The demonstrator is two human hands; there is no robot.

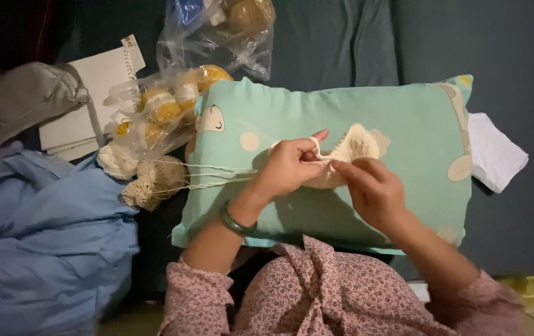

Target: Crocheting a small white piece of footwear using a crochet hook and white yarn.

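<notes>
A cream crocheted piece (355,148) rests on a mint-green pillow (404,112). My left hand (289,167) pinches its left edge, with cream yarn looped over the raised forefinger. My right hand (371,190) grips the piece from the front right; any hook in it is hidden by the fingers. Strands of cream yarn (217,174) run left from my left hand to a cream yarn ball (155,182) beside the pillow. A dark green bangle (237,221) sits on my left wrist.
A clear plastic bag of yellow and cream yarn balls (161,109) lies left of the pillow, another bag (223,31) behind it. A notebook (96,99), grey cap (27,99), blue cloth (37,242) at left. White cloth (494,155) at right.
</notes>
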